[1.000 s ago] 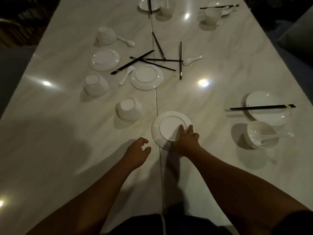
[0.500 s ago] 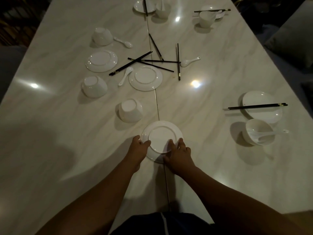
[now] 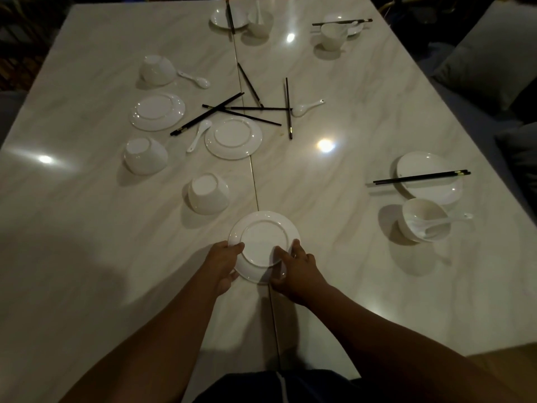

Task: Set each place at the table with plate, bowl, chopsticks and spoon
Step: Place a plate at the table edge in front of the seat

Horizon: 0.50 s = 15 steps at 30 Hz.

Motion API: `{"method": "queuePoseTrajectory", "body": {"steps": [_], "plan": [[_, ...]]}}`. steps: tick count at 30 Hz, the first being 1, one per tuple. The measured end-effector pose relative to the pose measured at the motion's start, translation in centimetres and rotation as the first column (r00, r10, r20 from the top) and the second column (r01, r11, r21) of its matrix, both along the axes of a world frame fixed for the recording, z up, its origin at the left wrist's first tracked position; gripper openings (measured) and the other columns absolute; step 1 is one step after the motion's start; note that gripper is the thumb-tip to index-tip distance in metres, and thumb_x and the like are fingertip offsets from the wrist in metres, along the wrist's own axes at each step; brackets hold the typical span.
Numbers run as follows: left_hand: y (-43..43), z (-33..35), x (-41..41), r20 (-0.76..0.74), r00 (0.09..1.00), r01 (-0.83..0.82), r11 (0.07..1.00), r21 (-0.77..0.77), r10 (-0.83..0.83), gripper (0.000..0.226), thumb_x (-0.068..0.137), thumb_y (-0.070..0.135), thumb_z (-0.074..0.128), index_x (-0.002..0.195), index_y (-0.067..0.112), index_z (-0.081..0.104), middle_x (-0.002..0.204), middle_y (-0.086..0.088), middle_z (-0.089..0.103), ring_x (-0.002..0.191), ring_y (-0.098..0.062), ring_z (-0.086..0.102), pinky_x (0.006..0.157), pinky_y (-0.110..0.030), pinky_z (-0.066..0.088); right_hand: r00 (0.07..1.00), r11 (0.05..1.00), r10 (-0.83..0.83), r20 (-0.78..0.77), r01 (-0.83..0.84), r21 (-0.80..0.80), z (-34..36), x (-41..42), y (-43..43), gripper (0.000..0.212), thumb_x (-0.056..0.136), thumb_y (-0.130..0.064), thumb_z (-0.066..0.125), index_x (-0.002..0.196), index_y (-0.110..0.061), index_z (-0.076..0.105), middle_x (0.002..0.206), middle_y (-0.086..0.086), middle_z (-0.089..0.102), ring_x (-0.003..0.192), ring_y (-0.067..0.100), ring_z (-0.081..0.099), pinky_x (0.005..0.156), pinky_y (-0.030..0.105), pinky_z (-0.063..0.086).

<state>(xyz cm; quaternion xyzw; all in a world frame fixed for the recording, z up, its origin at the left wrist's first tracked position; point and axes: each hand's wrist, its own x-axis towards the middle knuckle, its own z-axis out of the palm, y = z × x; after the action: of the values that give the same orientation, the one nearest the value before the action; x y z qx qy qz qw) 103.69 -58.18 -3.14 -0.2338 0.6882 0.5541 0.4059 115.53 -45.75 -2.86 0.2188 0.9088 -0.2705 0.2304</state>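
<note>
both hands (image 3: 223, 264) grip upturned plate (image 3: 263, 242), table (image 3: 363, 117)

Inverted plate (image 3: 263, 239) over table (image 3: 87, 228) seam, foot ring up; left hand (image 3: 222, 266) grips its left rim, right hand (image 3: 293, 270) holds its near-right rim. Upturned bowl (image 3: 207, 193) just beyond, to the left; black chopsticks (image 3: 247, 112) lie scattered mid-table.

No text, label, brand, number or sign is legible anywhere in the head view. One tiny dark speck sits near the left rim of the white round ceramic plate (image 3: 427, 164) on the right side of the pale marble surface (image 3: 334, 199). It is too small to tell whether it is lettering or only a spot.
</note>
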Motion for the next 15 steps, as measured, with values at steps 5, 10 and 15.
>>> {"method": "queuePoseTrajectory", "body": {"steps": [5, 10, 15], "plan": [[0.4, 0.4, 0.0, 0.045, 0.998, -0.047, 0.999, -0.027, 0.049, 0.041, 0.091, 0.019, 0.059, 0.13, 0.012, 0.05, 0.118, -0.006, 0.051, 0.099, -0.025, 0.048, 0.085, -0.039, 0.045, 0.997, 1.0, 0.006, -0.076, -0.007, -0.017, 0.2, 0.9, 0.5, 0.065, 0.085, -0.045, 0.058, 0.14, -0.026, 0.03, 0.15, 0.018, 0.018, 0.126, 0.04, 0.037, 0.105, 0.042, 0.036], [-0.3, 1.7, -0.2, 0.111, 0.989, -0.11, 0.988, 0.111, 0.097, 0.04, 0.096, 0.016, 0.05, 0.132, -0.001, 0.044, 0.126, -0.019, 0.056, 0.101, -0.032, 0.056, 0.082, -0.048, 0.049, 0.998, 0.993, -0.063, -0.025, 0.06, -0.105, 0.2, 1.0, 1.2, 0.084, 0.08, -0.052, 0.064, 0.147, -0.028, 0.018, 0.157, 0.014, 0.009, 0.136, 0.041, 0.026, 0.109, 0.046, 0.032], [-0.2, 4.1, 0.5, 0.032, 0.999, -0.031, 0.97, 0.243, 0.024, 0.028, 0.095, 0.01, 0.052, 0.12, 0.0, 0.049, 0.108, -0.017, 0.063, 0.095, -0.03, 0.063, 0.073, -0.042, 0.054, 0.969, 0.997, 0.055, -0.239, -0.042, 0.059, -0.1, 2.6, 0.4, 0.091, 0.082, -0.045, 0.065, 0.151, -0.014, 0.013, 0.158, 0.013, 0.011, 0.14, 0.036, 0.02, 0.11, 0.05, 0.035]]}}
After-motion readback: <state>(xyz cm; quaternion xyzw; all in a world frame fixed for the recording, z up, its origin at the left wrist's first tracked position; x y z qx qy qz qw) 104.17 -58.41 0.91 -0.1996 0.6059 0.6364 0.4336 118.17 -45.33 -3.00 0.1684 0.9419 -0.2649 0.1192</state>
